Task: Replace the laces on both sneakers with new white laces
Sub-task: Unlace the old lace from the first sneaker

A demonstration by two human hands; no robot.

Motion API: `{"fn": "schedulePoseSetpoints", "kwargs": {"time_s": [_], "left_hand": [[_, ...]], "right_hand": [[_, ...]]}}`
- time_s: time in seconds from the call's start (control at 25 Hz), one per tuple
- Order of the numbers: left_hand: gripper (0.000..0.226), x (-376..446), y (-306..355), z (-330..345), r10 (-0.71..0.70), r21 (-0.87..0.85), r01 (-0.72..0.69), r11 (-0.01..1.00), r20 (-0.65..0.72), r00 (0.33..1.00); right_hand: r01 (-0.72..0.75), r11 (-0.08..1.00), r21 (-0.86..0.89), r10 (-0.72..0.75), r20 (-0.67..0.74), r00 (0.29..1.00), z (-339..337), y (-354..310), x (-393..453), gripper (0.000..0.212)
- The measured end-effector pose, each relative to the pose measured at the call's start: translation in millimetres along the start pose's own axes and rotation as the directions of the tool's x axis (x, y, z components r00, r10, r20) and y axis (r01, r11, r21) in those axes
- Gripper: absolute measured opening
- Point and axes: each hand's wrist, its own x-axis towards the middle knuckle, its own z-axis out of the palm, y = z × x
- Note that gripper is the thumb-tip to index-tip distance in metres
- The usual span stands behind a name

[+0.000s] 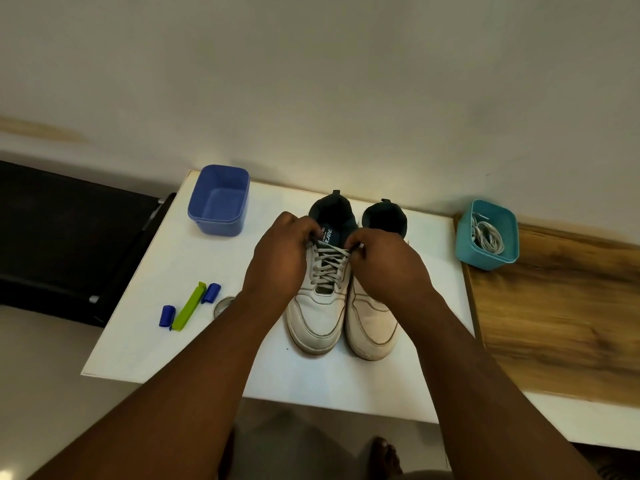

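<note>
Where two white sneakers stand side by side on the white surface (194, 323), left hand (280, 258) and right hand (384, 261) pinch the grey lace (327, 263) ends atop the left sneaker (317, 317). Right sneaker (372, 327) touches it. Teal tub (465, 251) with white laces (488, 239) sits right.

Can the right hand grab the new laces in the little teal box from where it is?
Probably yes. The teal box sits open-topped just beside the right hand, with nothing between them, but that hand must first let go of the old lace.
</note>
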Motion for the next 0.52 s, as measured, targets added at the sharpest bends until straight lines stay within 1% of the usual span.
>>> {"fn": "schedulePoseSetpoints", "kwargs": {"time_s": [0.08,0.24,0.32,0.44,0.48,0.52], "left_hand": [[0.021,0,1,-1,0.005,-0.013,-0.005,1.0,0.006,1.0],[0.023,1,2,-3,0.002,0.006,-0.002,1.0,0.04,0.999],[0.025,1,0,-4,-0.004,0.005,0.004,1.0,0.053,0.999],[0.027,1,-2,-4,0.002,0.001,-0.002,1.0,0.061,0.998],[0.028,1,-2,-3,0.003,-0.002,-0.003,1.0,0.062,0.998],[0.029,1,-2,-4,0.003,-0.009,-0.003,1.0,0.06,0.998]], "right_hand": [[0.02,1.0,0.011,-0.02,-0.009,1.0,2,-2,-1,0.022],[0.152,0.983,0.106,-0.146,-0.063,0.987,12,-16,2,0.02],[0.166,0.982,0.088,-0.161,-0.063,0.985,17,-20,6,0.02],[0.145,0.986,0.078,-0.143,-0.034,0.989,19,-21,8,0.015],[0.11,0.989,0.097,-0.104,-0.059,0.993,16,-21,7,0.015],[0.046,0.991,0.128,-0.032,-0.108,0.994,10,-19,6,0.015]]}}
